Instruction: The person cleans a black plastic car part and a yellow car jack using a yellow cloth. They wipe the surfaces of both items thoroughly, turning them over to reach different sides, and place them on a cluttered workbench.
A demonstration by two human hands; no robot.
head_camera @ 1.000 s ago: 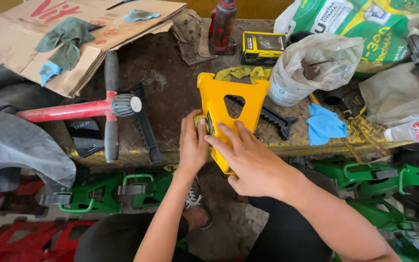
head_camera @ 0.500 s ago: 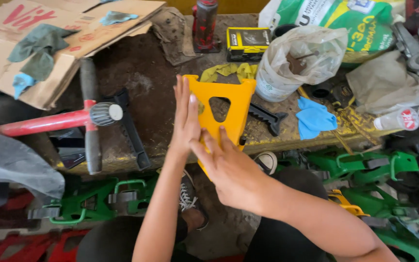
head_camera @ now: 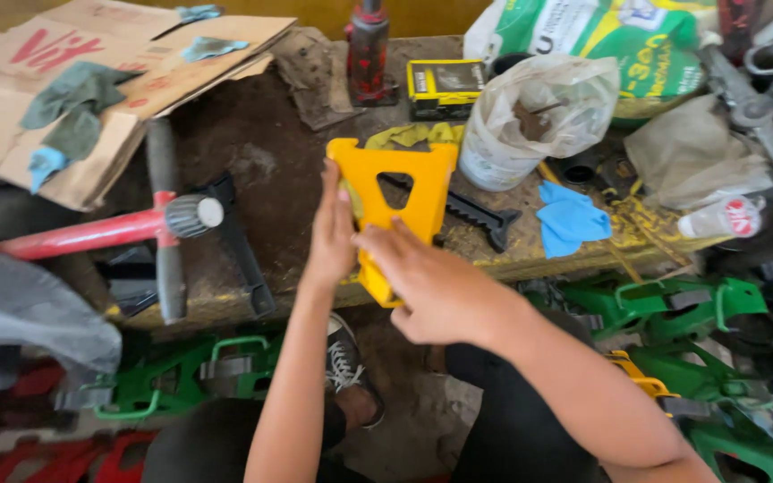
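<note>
Stand [head_camera: 404,192] sits mid-bench [head_camera: 261,152] between both hands; cardboard [head_camera: 109,80] far left, plastic bag [head_camera: 530,121] right, box [head_camera: 445,87] behind it.
</note>
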